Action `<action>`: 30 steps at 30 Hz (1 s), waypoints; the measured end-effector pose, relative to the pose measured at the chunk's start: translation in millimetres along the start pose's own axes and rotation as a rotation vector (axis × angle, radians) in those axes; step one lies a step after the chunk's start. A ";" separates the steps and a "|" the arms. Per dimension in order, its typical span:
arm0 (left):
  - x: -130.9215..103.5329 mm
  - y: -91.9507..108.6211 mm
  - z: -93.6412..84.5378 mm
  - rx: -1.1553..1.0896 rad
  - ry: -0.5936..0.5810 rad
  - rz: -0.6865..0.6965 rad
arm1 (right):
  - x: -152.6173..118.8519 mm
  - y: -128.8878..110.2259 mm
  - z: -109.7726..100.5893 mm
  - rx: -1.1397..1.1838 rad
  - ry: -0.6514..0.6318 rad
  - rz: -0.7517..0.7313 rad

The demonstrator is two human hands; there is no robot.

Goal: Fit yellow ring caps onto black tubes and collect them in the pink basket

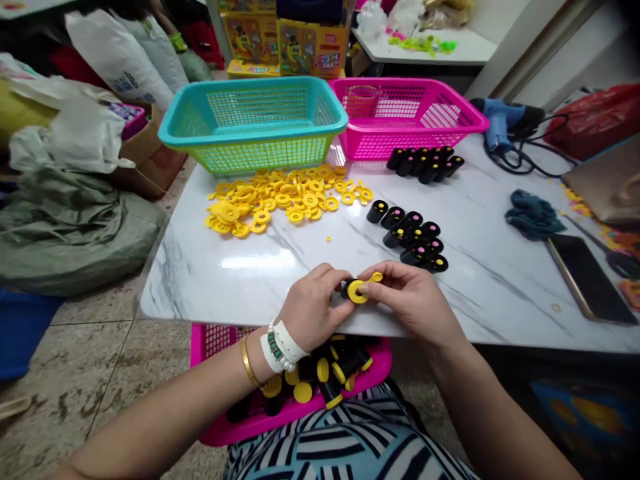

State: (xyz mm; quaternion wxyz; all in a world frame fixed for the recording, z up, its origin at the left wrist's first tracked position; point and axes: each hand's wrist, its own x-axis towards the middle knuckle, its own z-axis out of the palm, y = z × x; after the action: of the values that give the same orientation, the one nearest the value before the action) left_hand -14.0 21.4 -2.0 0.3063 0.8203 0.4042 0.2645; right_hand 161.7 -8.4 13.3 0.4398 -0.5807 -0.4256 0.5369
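Observation:
My left hand (pixel 315 303) pinches a small black cylinder (pixel 346 288) just above the table's front edge. On the cylinder's near end sits a yellow ring cap (pixel 357 292), and my right hand (pixel 413 300) presses it with the thumb. A second small yellow piece (pixel 377 277) shows between the right fingers. Beyond my hands lies a loose pile of yellow ring caps (pixel 280 198). Right of the pile, a group of black cylinders (pixel 411 235) stands upright, with yellow or pink centres. Another cluster of black cylinders (pixel 425 163) is farther back.
A turquoise basket (pixel 253 143) and a pink basket (pixel 400 140) stand at the back. Another pink basket (pixel 220 427) on my lap holds black cylinders with yellow caps. To the right are a heat gun (pixel 500 130), a dark cloth (pixel 534 215) and a phone (pixel 590 277).

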 end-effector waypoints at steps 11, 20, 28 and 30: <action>-0.9 -0.8 -1.0 0.026 -0.076 -0.046 | 0.0 -2.3 8.8 -0.107 0.078 -0.004; -0.9 -4.0 -0.2 -0.006 -0.084 -0.037 | 2.3 -6.8 7.9 -0.166 0.058 0.036; 2.8 5.6 -5.7 -0.312 -0.198 -0.124 | -2.8 5.2 10.7 -0.074 0.067 -0.008; 4.7 4.7 -4.7 -0.310 -0.210 -0.113 | -3.7 7.2 11.9 -0.053 0.090 -0.032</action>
State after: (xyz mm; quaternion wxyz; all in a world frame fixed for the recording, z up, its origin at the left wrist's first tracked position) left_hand -12.3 24.4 5.4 0.4837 0.7625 0.3698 0.2191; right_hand 149.8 -13.1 6.8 0.4518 -0.6088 -0.4286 0.4916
